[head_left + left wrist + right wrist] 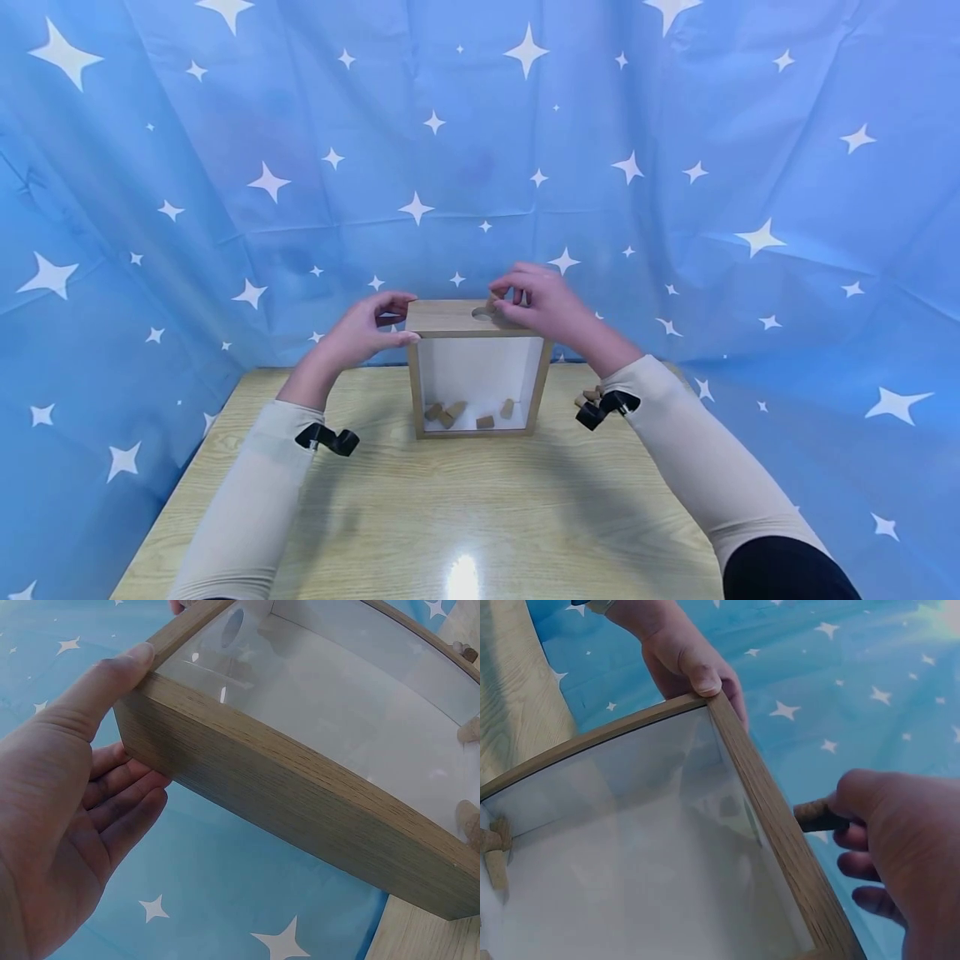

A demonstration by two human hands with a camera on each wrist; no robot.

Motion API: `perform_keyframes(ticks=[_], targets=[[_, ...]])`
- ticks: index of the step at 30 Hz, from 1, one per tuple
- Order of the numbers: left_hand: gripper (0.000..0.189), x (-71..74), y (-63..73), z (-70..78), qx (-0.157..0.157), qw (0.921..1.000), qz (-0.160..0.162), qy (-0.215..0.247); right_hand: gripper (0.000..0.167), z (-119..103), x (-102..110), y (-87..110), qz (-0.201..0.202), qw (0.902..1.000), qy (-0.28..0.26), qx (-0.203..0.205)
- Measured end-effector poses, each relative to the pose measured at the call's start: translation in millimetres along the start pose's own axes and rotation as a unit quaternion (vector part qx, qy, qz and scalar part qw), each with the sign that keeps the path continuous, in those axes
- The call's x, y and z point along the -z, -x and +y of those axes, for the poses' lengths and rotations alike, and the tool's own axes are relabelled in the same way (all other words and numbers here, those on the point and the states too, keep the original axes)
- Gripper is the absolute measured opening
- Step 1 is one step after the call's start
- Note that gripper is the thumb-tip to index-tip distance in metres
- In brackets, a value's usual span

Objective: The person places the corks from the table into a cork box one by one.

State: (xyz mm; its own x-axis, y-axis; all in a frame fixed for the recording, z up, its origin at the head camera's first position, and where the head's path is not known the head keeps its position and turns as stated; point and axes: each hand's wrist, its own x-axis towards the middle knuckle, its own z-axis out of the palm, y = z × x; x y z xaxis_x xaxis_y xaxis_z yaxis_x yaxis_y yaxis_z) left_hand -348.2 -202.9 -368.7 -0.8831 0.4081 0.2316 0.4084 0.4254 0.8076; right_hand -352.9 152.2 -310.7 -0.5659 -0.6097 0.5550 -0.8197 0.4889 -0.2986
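A shallow wooden display box (442, 318) with a clear front stands upright on the table. Its top panel has a round hole (481, 314). My left hand (366, 330) holds the box's upper left corner, thumb on the front edge and fingers toward the back. Between thumb and fingertips my right hand (547, 302) pinches a cork (817, 816), right at the hole. Several corks (485, 422) lie on the floor of the box behind the clear panel.
More loose corks (592, 393) lie on the wood-grain table (420, 508) to the right of the box, partly hidden by the right wrist's camera mount (600, 409). A blue curtain with white stars (480, 167) hangs behind the table.
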Motion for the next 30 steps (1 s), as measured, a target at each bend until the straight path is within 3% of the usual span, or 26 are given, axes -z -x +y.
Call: perform_keyframes(ticks=[12,20,30], targets=[[0.074,-1.6,-1.2,1.4,-0.004,1.0,-0.002,0.009,0.023,1.2,-7.2,-6.5,-0.037,0.9991,-0.001,-0.021],[0.072,-0.1,-2.2,0.4,-0.008,0.9999,0.001,0.01,0.026,2.2,-7.8,-8.9,-0.04,0.9991,-0.006,-0.016],[0.072,0.2,-2.1,0.4,-0.002,0.9999,0.002,0.013,0.017,3.3,-5.9,-6.2,-0.031,0.9992,-0.013,-0.02]])
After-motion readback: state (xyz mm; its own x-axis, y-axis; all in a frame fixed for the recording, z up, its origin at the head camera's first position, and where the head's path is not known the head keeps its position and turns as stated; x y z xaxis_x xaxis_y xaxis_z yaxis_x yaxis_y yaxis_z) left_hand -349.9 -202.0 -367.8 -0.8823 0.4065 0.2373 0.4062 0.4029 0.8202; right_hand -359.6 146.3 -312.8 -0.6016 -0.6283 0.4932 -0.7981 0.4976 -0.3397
